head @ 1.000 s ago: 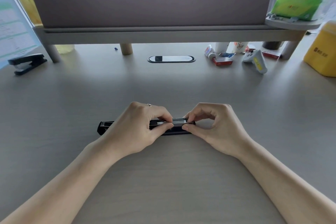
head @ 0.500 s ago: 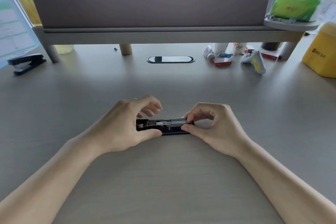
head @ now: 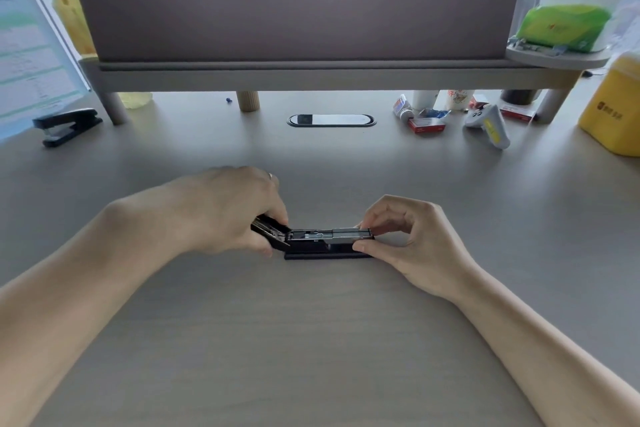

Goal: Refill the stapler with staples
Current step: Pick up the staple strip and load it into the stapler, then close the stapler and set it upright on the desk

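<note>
A black stapler point(head: 322, 246) lies on the grey desk in front of me, its metal staple channel exposed and facing up. My left hand point(head: 221, 211) grips the stapler's black top cover at the left end, lifted and angled up to the left. My right hand point(head: 412, 239) pinches the right front end of the stapler between thumb and fingers, holding it down on the desk. A silvery strip of staples point(head: 349, 234) lies in the right half of the channel. Red staple boxes point(head: 426, 125) sit at the back right.
A second black stapler point(head: 65, 126) rests at the far left. A monitor stand point(head: 311, 74) spans the back, with a cable slot point(head: 330, 120) in the desk before it. A white and yellow device point(head: 488, 125), small tubes and a yellow box point(head: 613, 114) crowd the back right.
My left hand has slid left off the channel and taken the top cover, which now rises from flat on the desk. My right hand has stayed at the front end.
</note>
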The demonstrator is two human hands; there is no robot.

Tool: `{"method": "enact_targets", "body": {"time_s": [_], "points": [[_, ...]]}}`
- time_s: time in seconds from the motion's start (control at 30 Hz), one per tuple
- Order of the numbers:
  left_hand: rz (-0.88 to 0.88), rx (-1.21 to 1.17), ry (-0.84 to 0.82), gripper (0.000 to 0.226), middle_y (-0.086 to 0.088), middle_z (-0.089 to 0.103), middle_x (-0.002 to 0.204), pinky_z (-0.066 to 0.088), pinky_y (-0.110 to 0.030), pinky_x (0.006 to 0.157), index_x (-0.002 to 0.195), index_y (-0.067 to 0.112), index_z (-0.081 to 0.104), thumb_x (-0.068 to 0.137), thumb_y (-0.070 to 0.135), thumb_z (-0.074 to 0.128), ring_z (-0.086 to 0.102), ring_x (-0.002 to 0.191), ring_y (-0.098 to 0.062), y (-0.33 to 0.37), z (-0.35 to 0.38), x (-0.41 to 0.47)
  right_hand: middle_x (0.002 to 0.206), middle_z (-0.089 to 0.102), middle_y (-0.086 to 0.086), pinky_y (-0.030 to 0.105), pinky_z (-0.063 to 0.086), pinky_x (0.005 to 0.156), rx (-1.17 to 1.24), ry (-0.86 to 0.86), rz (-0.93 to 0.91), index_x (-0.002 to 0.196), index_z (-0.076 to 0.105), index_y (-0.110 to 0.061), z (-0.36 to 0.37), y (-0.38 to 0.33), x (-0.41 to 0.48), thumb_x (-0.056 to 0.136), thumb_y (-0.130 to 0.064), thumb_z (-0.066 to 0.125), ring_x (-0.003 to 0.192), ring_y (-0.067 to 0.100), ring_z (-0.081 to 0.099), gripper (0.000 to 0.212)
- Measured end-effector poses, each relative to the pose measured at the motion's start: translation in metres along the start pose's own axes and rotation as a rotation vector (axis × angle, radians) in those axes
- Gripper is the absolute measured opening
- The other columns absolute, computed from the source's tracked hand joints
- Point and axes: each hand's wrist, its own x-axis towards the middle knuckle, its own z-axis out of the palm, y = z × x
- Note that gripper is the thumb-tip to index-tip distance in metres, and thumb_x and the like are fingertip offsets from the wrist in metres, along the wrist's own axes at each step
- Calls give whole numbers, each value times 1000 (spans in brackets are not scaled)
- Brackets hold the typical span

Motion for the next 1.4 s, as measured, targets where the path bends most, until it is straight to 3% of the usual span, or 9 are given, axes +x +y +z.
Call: {"method": "enact_targets", "body": {"time_s": [0.07,0.17,0.3,0.47,0.7,0.8,0.93,1.0,1.4], "points": [[-46,52,34,36,20,60,97,50,-27,79,113,42,70,80,52,79,60,92,-8,3,-14,2,85,83,-7,18,58,83,4,6,-1,82,72,-22,0,0,0,75,-14,94,84,5,80,25],[-98,-141,150,45,20,67,87,42,-11,64,109,39,70,69,48,89,61,80,5,1,-29,-2,86,84,-5,13,55,82,21,6,17,85,69,-21,0,-1,0,74,-13,95,83,2,80,30],[-26,-369,291,43,12,77,82,57,-23,71,97,34,70,63,41,95,71,75,-2,20,-24,7,86,85,-8,10,52,83,35,8,29,97,62,-22,0,-2,1,74,-13,96,84,1,81,41],[26,-482,253,31,14,79,84,58,-26,76,97,29,76,71,34,93,72,78,-1,41,4,31,85,85,-10,26,58,85,32,14,39,108,60,-30,0,-5,0,73,-15,95,85,2,81,51],[59,-500,203,25,15,78,88,52,-15,68,104,32,77,81,32,86,69,78,-1,43,25,41,85,85,-10,10,54,76,64,8,57,117,62,-31,0,-5,1,74,-12,95,86,-1,80,57],[41,-543,192,17,14,78,90,57,-29,78,101,31,76,88,43,76,71,83,-3,44,28,41,86,85,-12,24,58,86,55,8,63,124,62,-34,0,-5,1,74,-15,95,88,0,80,63],[-99,-654,223,54,8,48,58,39,-33,62,72,9,52,105,51,43,46,57,-13,54,37,49,87,85,-7,31,65,86,101,4,75,132,61,-34,0,-5,0,74,-11,95,86,7,82,70],[-161,-648,216,58,4,38,55,33,-35,58,65,10,38,108,48,34,38,54,-17,61,42,53,87,85,-5,35,67,87,115,6,74,133,61,-34,0,-5,1,75,-9,94,87,9,82,71],[-178,-541,312,66,-6,56,60,35,-36,60,55,14,44,107,52,28,57,59,-27,71,52,59,88,85,-3,30,67,85,119,18,43,140,61,-30,1,1,1,73,-6,95,85,8,82,79]]}}
